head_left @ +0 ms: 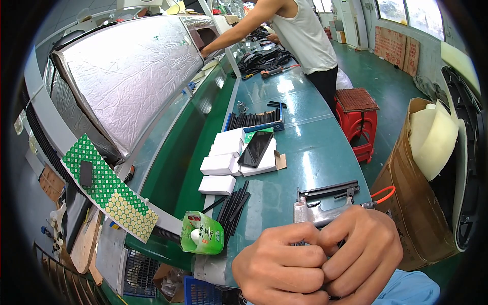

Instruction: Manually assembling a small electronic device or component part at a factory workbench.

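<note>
My left hand (284,264) and my right hand (361,254) are close together at the table's near edge, fingers curled and knuckles toward me. A sliver of something dark shows between them, too covered to name. Just beyond them a silver and black air stapler (323,206) lies on the table, with an orange hose (384,194) on its right. To the left are several loose black strips (235,208) and an opened green packet (203,234) with something white inside.
Small white boxes (217,185) stand mid-table, a black phone (256,149) resting on them. Behind is a blue box (279,124) of black strips. A co-worker (310,35) stands at the far end. A red stool (358,122) and a large carton (406,203) are at right; a sunken green conveyor (178,173) runs along the left.
</note>
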A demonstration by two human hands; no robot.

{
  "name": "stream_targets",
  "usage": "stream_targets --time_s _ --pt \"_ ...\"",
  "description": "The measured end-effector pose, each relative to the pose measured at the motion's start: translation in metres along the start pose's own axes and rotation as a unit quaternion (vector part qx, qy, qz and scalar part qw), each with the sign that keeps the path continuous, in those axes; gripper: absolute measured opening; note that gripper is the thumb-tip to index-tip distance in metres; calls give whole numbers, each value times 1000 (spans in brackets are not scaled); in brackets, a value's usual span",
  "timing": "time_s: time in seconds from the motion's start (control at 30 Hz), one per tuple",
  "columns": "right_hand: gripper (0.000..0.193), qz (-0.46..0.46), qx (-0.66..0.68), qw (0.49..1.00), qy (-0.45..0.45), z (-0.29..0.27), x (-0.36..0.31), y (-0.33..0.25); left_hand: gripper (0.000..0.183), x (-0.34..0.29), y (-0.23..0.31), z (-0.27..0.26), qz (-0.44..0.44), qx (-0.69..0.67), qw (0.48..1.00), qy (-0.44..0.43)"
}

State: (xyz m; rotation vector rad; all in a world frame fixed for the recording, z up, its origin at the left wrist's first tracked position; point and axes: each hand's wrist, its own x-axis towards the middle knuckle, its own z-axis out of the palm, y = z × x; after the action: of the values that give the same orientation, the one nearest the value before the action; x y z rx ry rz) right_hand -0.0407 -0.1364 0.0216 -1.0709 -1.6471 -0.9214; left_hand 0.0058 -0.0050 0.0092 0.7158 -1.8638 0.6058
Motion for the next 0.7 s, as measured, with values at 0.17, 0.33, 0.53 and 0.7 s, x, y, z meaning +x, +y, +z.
stream_targets --time_s 0.17,0.33,0.53,0.7 --pt "14 9 -22 1000 2 -3 -1 -7 20 5 -6 3 -1 -27 1000 -9" --pt "15 10 -13 1000 4 -2 -2 -5 20 2 -5 1 -4 -19 1000 -15" --pt "15 2 -15 1000 -2 -3 0 -6 21 4 -6 3 2 -31 999 -12" --pt "15 3 -17 1000 -5 -3 -1 -5 21 2 -7 2 11 -30 999 -11"
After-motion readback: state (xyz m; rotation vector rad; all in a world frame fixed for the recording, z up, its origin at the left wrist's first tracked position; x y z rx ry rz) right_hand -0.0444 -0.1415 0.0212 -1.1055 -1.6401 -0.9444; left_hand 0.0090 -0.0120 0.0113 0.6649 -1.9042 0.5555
